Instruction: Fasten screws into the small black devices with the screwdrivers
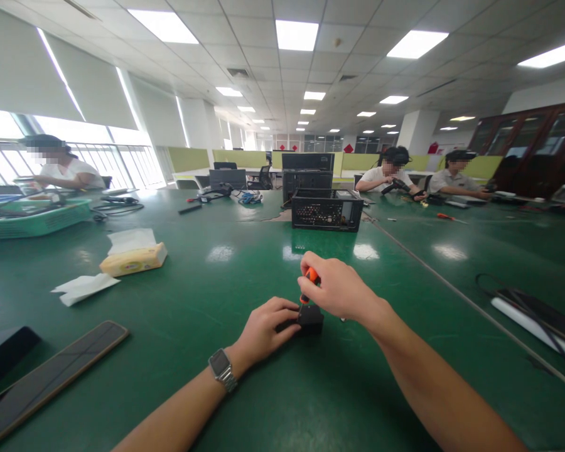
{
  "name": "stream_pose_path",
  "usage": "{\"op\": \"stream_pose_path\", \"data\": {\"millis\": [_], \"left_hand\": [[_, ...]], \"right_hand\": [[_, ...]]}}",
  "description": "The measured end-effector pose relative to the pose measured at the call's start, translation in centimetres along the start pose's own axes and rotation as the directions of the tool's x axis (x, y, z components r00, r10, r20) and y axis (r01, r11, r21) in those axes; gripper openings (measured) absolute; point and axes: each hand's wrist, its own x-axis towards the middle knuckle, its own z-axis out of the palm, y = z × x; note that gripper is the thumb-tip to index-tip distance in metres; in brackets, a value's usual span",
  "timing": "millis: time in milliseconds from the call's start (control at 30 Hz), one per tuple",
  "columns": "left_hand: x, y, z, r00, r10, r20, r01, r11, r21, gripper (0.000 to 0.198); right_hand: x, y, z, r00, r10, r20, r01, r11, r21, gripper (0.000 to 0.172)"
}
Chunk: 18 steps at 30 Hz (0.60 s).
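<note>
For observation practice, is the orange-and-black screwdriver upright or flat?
Upright, leaning: right hand grips the screwdriver pointing down at a black rectangular block.

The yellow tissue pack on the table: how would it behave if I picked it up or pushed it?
The yellow tissue pack would probably feel light and squashy, since it looks soft-wrapped. Lying low on a broad side, it should slide rather than roll. The white tissue at its top looks thin, so likely floppy.

Apparently no readable lettering anywhere.
</note>
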Motion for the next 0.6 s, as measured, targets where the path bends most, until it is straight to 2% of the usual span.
{"op": "stream_pose_path", "data": {"millis": [100,233,467,600], "left_hand": [[0.17,0.25,-0.08,0.994,0.107,-0.007,-0.106,0.988,0.11,0.01],[0.2,0.29,-0.11,0.981,0.183,-0.068,-0.169,0.97,0.172,0.003],[0.31,0.62,-0.35,0.977,0.199,-0.08,-0.181,0.966,0.187,0.017],[0.28,0.62,-0.34,0.983,0.179,-0.047,-0.168,0.971,0.17,0.016]], "right_hand": [[0.05,0.08,-0.22,1.0,-0.002,0.025,0.001,0.999,0.039,0.009],[0.12,0.13,-0.5,0.998,-0.029,0.047,0.024,0.995,0.094,0.008],[0.0,-0.11,-0.37,0.983,-0.128,0.132,0.092,0.964,0.25,0.013],[0.25,-0.29,0.3,0.998,-0.046,0.034,0.037,0.971,0.237,0.008]]}}
